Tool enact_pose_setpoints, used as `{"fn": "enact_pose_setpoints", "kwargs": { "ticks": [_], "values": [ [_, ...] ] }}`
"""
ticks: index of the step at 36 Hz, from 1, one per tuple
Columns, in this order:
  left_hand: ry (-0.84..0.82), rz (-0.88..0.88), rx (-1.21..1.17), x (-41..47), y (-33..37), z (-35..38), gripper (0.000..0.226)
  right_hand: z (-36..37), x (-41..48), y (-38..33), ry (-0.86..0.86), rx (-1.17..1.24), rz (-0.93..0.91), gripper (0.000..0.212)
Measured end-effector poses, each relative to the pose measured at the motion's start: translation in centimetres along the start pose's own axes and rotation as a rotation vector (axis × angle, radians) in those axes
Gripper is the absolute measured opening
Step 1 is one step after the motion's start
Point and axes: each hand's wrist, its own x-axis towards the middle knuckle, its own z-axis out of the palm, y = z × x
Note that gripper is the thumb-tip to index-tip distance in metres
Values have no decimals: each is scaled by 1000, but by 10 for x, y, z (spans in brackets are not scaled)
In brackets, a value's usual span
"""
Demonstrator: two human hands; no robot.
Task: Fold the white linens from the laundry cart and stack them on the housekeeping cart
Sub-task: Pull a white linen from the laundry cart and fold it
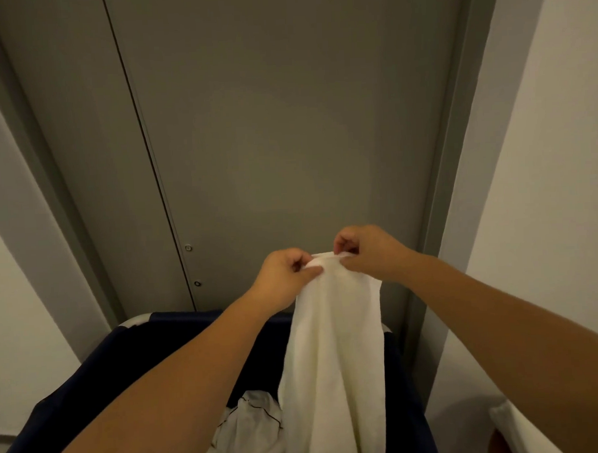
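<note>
— What is furthest left?
— The left wall (5,290), pale. Next to it is the grey door frame (61,236), and a grey door (286,124) fills the middle. A seam runs down the door's left part, with two small round fittings (188,247) beside it, one above the other.

— And below the door?
— The laundry cart (92,379), with dark blue fabric sides and its far rim close to the foot of the door. Crumpled white linens (251,430) lie inside, one with a thin dark trim line.

— Where are the hands?
— Both are raised above the cart, in front of the door. The left hand (286,278) has its fingers curled, and its thumb and forefinger pinch the top edge of a white towel (334,361).

— How does the towel hang?
— It hangs straight down from the two grips in a narrow, gathered drape. Its lower part passes in front of the cart's opening, just right of the crumpled linens, and runs out at the bottom of the view.

— And the right hand (367,250)?
— It is just beside the left, a little higher and nearly touching it. Its fingers are curled too, pinching the same top edge at the towel's right end.

— Anything further right?
— The other side of the frame, then the right wall (545,181). A white edge (505,422) shows low in the corner, and I cannot tell what it is.
</note>
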Motion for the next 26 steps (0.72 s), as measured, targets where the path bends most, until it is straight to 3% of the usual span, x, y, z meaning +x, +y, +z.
{"fn": "enact_pose_setpoints", "kwargs": {
  "ticks": [6,15,21,26],
  "values": [
    [76,45,78,5,8,-15,12,8,-12,18,-70,58,105,19],
    [77,47,138,2,7,-30,11,10,-21,29,24,333,244,11],
    [18,12,154,0,0,-40,12,11,-26,25,-18,372,199,14],
    [-52,3,198,-2,-10,-47,10,9,-22,18,98,374,177,12]
  ]
}}
